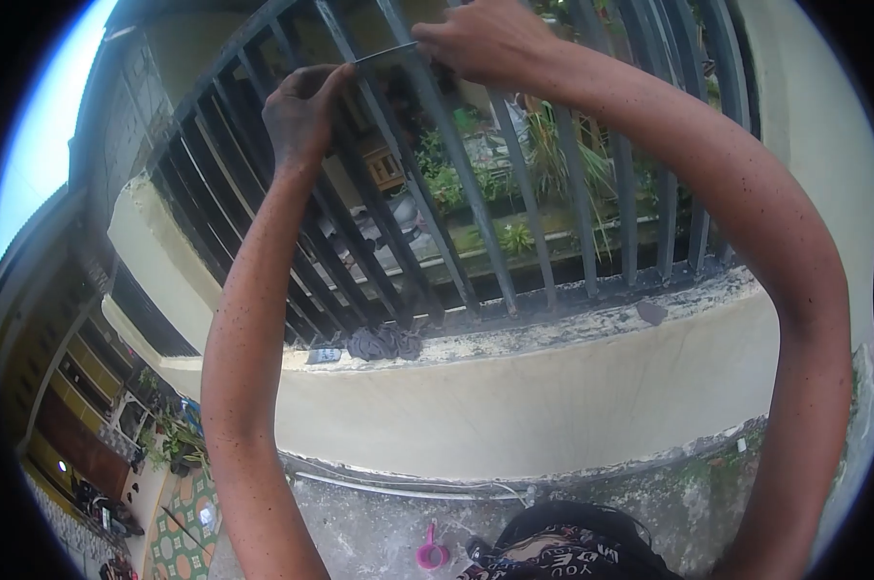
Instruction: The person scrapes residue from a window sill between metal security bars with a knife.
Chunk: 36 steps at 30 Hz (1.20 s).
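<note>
Both of my hands are raised at the upper part of a dark metal grille of upright bars. A thin, straight, dark rod runs between them across the bars. My right hand is closed round the rod's right end, and whatever lies inside the fist is hidden. The fingers of my left hand are pinched together at its left end, close against a bar. I cannot make out whether the rod is a tool's shaft or a loose piece, nor whether it touches the bars.
On the ledge below the bars lie a crumpled grey cloth, a small pale packet and a flat grey piece. Green plants grow behind the grille. A pink handled object and a white pipe lie on the ground.
</note>
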Available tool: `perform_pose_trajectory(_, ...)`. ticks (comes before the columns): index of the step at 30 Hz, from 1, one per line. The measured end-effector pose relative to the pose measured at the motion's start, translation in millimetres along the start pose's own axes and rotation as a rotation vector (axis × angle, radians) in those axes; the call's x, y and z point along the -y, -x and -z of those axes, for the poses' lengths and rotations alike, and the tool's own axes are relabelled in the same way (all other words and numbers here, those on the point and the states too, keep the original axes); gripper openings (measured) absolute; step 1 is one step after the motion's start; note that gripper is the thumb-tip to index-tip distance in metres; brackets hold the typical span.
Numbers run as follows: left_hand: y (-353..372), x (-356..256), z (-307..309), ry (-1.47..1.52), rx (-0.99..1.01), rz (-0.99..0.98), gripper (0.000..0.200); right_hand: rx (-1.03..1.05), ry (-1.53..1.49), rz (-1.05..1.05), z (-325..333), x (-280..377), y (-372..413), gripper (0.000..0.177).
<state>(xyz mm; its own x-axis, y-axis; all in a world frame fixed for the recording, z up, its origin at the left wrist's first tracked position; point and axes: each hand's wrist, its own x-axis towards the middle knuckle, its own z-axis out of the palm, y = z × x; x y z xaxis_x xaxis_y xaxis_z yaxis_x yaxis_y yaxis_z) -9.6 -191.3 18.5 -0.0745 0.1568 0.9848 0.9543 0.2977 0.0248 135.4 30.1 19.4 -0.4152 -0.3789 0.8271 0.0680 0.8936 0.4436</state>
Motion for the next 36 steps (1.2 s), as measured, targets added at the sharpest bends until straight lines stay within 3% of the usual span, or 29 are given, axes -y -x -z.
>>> perform_pose_trajectory(2,1,-4,1,0.234,0.016,0.309,0.041,-0.073,0.036,0.058,-2,-4,4,0.030)
perform_pose_trajectory(3,-4,0,3,0.259,0.035,0.300,0.049,-0.146,0.066,0.105,-6,-6,5,0.041)
perform_pose_trajectory(4,-6,0,3,0.260,0.034,0.306,0.049,-0.142,0.064,0.109,-8,-10,5,0.041)
perform_pose_trajectory(6,-9,-5,5,0.319,0.163,0.326,0.053,-0.168,0.044,0.015,-4,-10,4,0.054)
perform_pose_trajectory(10,-2,-19,-14,0.191,0.035,0.319,0.062,-0.284,0.069,0.000,-9,-10,2,0.050)
perform_pose_trajectory(14,-4,-9,-46,0.211,-0.061,0.362,0.078,-0.266,0.035,0.018,-10,-12,-3,0.048)
perform_pose_trajectory(16,-4,6,-56,0.313,-0.019,0.383,0.084,-0.200,-0.075,-0.005,-10,-12,-6,0.045)
perform_pose_trajectory(18,6,-8,-54,0.729,0.172,0.498,0.086,-0.084,-0.034,-0.032,0,-10,-9,0.043)
perform_pose_trajectory(19,9,-10,-57,0.731,0.170,0.501,0.086,0.031,0.006,-0.064,5,-10,-11,0.041)
perform_pose_trajectory(21,17,-6,-65,0.834,0.197,0.587,0.089,0.021,-0.020,-0.054,13,-5,-10,0.039)
perform_pose_trajectory(25,22,-1,-74,0.868,0.159,0.611,0.090,0.082,-0.020,-0.005,35,5,-5,0.035)
perform_pose_trajectory(28,10,-6,-79,0.772,0.025,0.372,0.095,-0.024,-0.089,-0.052,12,-4,-15,0.034)
perform_pose_trajectory(29,3,-11,-77,0.771,0.021,0.375,0.095,-0.074,-0.107,-0.031,5,-8,-18,0.033)
perform_pose_trajectory(31,-15,-16,-69,1.068,-0.074,0.459,0.035,-0.044,-0.126,-0.084,6,-5,-24,0.034)
perform_pose_trajectory(36,-17,10,-77,0.971,0.038,0.351,0.033,0.023,-0.167,-0.112,18,-2,-22,0.033)
